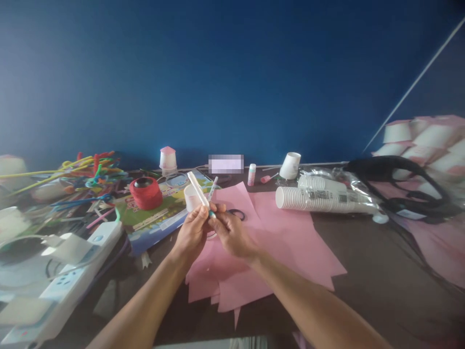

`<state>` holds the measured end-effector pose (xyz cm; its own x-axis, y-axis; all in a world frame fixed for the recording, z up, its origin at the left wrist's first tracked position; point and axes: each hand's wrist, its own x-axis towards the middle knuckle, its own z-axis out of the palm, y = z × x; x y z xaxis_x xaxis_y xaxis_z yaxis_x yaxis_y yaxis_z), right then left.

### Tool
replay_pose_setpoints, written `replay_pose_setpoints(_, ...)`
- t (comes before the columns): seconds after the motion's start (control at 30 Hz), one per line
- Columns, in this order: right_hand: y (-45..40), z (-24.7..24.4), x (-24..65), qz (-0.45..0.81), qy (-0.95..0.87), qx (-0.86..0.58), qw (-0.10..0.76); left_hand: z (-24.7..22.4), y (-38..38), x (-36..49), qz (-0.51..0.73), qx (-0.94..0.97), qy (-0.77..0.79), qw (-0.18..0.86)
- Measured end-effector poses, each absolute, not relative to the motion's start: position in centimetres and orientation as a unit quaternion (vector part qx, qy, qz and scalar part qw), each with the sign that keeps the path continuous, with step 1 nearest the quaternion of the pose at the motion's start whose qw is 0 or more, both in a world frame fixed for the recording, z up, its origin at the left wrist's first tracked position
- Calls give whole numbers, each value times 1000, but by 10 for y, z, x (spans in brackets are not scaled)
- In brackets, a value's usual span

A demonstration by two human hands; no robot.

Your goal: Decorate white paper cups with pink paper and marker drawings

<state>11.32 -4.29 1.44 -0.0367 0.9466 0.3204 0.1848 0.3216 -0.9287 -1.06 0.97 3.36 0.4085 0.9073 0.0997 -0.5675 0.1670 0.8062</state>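
Both hands meet above the pink paper sheets. A slim white stick-like object rises from between the fingers; its exact kind is unclear. My left hand is closed around its lower part. My right hand pinches beside it, where a small teal part shows at the fingertips. Just behind the hands stands a white paper cup, partly hidden. A thin pale stick slants up beyond the fingers. Dark scissor handles show by my right hand.
A red roll sits on a picture book at left. Nearby are a power strip and pipe cleaners. A glue stick, an upturned cup and bagged cup stacks lie to the right.
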Motion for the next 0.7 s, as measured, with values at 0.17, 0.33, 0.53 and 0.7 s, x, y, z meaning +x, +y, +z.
replay_pose_setpoints(0.17, -43, 18, 117, 365, -578, -512, 521, 56, 28, -25, 647, 300, 97, 694)
replay_pose_setpoints(0.33, -27, 13, 142, 225, -578, -537, 572, 43, 14, -18, 533, 340, 111, 767)
replay_pose_setpoints(0.53, -8, -8, 170, -15, -589, -661, 464, 33, -3, -9, 410, 418, 139, 798)
replay_pose_setpoints(0.7, -10, -4, 175, -53, -583, -669, 458, 25, -7, 0, 359, 432, 153, 813)
